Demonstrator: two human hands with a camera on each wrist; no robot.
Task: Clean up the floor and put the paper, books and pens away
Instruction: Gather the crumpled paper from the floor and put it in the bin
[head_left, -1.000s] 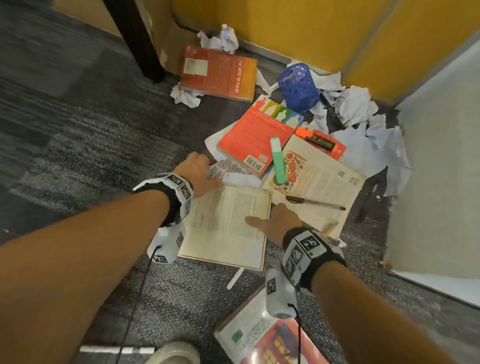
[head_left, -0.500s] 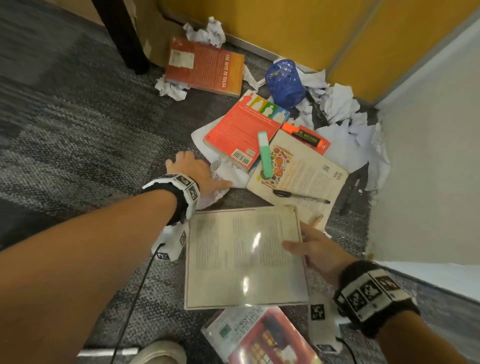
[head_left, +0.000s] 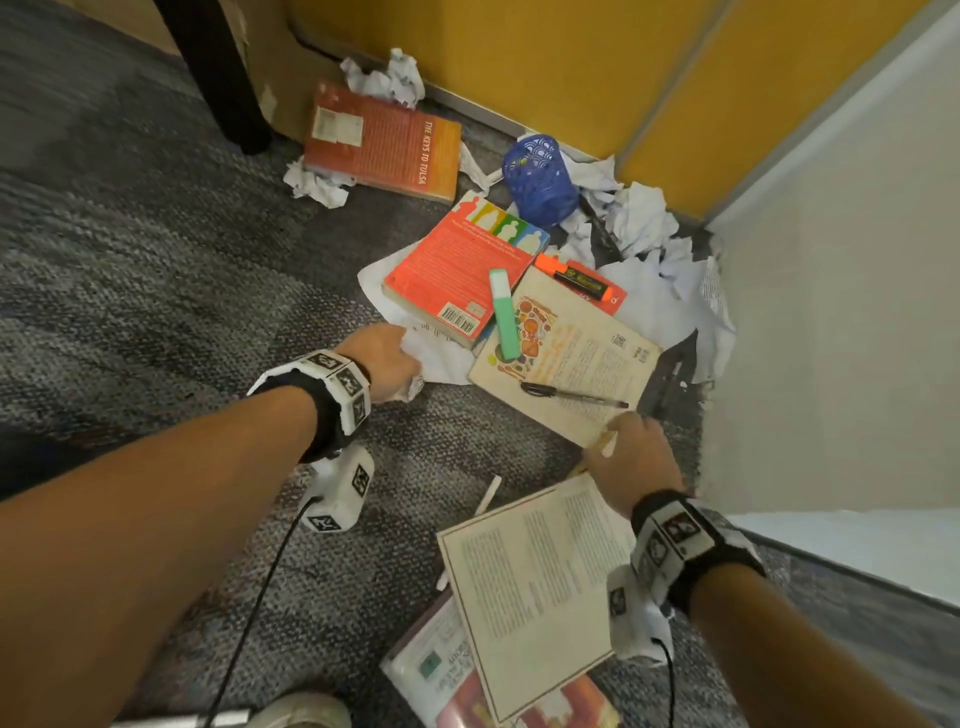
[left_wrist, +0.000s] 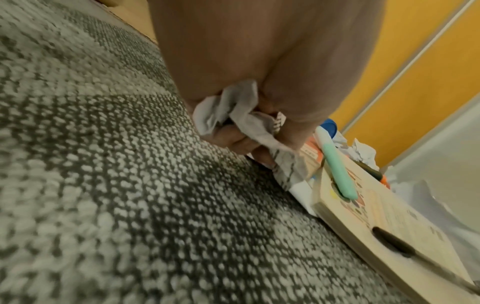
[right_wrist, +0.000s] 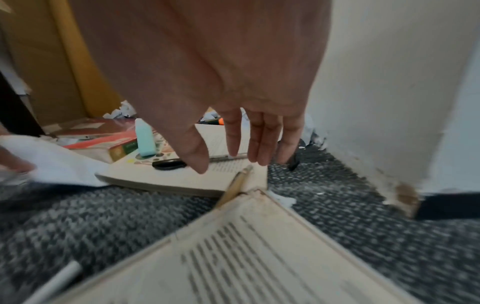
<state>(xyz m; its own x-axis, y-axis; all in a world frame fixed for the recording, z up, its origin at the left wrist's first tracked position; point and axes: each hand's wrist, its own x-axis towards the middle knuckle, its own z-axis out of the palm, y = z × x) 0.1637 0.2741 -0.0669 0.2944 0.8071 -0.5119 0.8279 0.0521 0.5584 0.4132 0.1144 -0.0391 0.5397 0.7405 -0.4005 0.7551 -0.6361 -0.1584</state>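
Observation:
My left hand grips a crumpled printed sheet on the grey carpet; the left wrist view shows the fingers curled round the paper. My right hand hangs open over the near corner of an illustrated cream book, its fingers straight above a pencil. A black pen and a green highlighter lie on that book. A cream text-covered book lies free near me. Beyond are a red-orange book, an orange book and an orange highlighter.
A blue mesh pen cup lies tipped among crumpled papers by the yellow wall. A white panel closes the right side. A black table leg stands far left. A glossy book lies under the cream one; a white stick lies beside it.
My right hand pulled the text-covered book toward me onto the glossy book, let it go and reached back to the illustrated book's corner. My left hand stayed on the crumpled sheet.

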